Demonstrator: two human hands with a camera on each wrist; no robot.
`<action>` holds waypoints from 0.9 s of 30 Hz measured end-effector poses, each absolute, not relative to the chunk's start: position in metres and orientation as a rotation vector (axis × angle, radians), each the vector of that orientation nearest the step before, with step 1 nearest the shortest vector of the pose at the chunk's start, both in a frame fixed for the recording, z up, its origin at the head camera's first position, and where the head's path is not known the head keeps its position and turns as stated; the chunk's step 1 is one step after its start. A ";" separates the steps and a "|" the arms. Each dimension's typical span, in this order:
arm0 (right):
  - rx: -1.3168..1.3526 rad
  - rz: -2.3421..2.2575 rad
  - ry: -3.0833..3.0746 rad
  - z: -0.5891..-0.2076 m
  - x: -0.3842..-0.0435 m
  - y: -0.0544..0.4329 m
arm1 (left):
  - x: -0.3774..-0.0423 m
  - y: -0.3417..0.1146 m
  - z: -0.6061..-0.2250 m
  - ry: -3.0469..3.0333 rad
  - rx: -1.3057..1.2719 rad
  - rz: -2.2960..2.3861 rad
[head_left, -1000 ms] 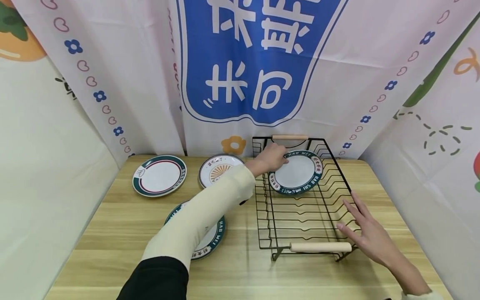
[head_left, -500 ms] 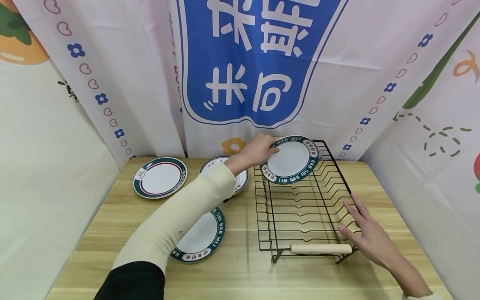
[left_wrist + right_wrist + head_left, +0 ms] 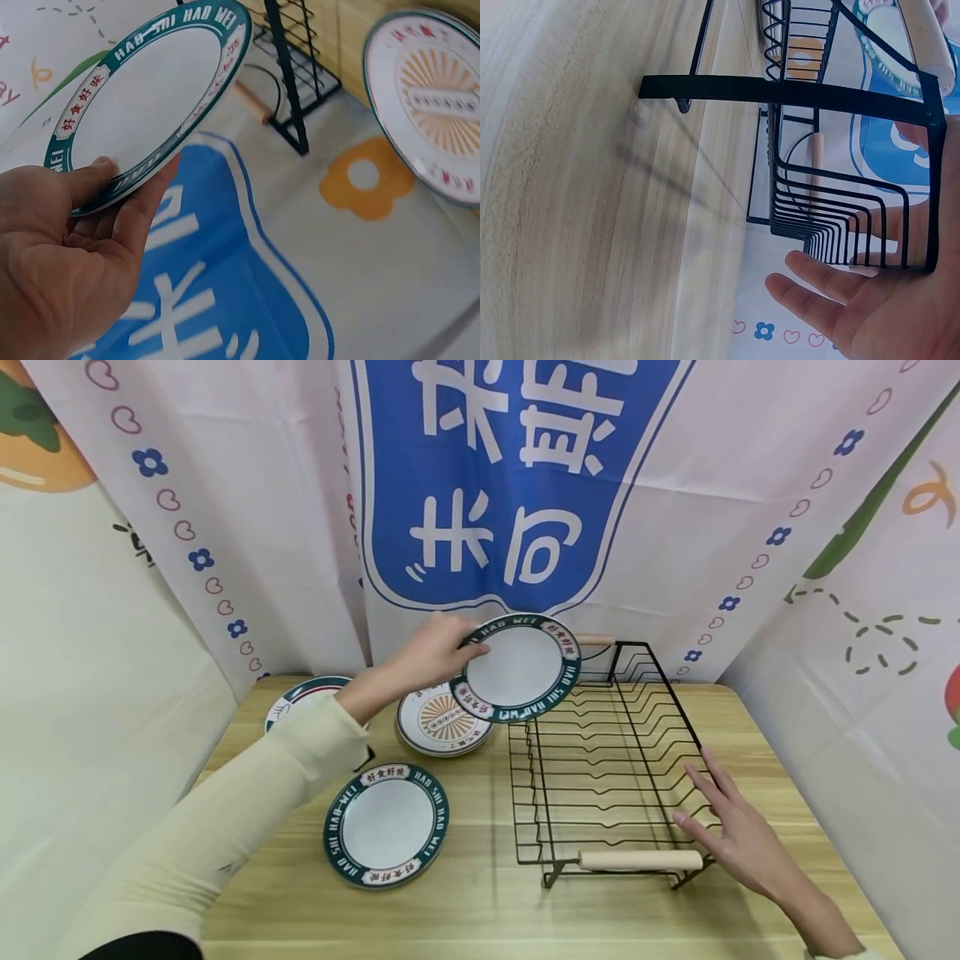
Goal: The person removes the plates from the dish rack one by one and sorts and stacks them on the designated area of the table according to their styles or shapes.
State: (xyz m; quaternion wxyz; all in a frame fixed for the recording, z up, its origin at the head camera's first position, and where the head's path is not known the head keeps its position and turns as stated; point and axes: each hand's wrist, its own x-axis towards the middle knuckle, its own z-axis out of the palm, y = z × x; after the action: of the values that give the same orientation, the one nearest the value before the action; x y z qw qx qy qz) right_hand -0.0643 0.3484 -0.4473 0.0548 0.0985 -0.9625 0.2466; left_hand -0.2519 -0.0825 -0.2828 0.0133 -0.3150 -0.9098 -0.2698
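Observation:
My left hand (image 3: 427,652) pinches the left rim of a green-rimmed plate (image 3: 517,668), thumb on its face and fingers beneath, as the left wrist view shows. This plate is held up in the air, tilted, between the sunburst plates (image 3: 442,720) and the black wire dish rack (image 3: 600,777). My right hand (image 3: 738,835) is at the rack's right side, fingers spread and fairly straight along its wires (image 3: 840,202). A second green-rimmed plate (image 3: 387,825) lies flat on the table, front left of the rack.
Another plate with a green and red border (image 3: 303,693) lies at the back left, partly behind my left forearm. Wooden handles (image 3: 641,860) cap the rack's ends. A printed cloth (image 3: 487,485) hangs behind the wooden table (image 3: 480,910).
My left hand has lifted the green-rimmed plate off the back of the rack and carried it left. The right hand has stayed at the rack's side.

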 end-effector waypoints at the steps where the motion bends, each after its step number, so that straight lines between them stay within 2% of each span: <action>1: 0.299 0.750 -2.922 -0.447 -0.064 0.349 | -0.249 -0.089 -0.280 -2.839 -0.977 -0.839; 7: 0.300 0.746 -2.918 -0.448 -0.064 0.349 | -0.230 -0.131 -0.269 -2.824 -0.956 -0.740; 13: 0.297 0.752 -2.926 -0.447 -0.063 0.349 | -0.210 -0.168 -0.269 -2.942 -0.815 -0.698; 27: 0.319 0.740 -2.907 -0.448 -0.065 0.350 | -0.180 -0.238 -0.319 -3.046 -0.747 -0.745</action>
State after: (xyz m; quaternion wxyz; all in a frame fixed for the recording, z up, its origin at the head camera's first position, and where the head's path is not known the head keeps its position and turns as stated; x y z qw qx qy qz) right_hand -0.0649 0.3496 -0.4481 0.0623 0.1055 -0.9618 0.2447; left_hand -0.1797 -0.2385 -0.3189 -0.0407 -0.2315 -0.9442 -0.2309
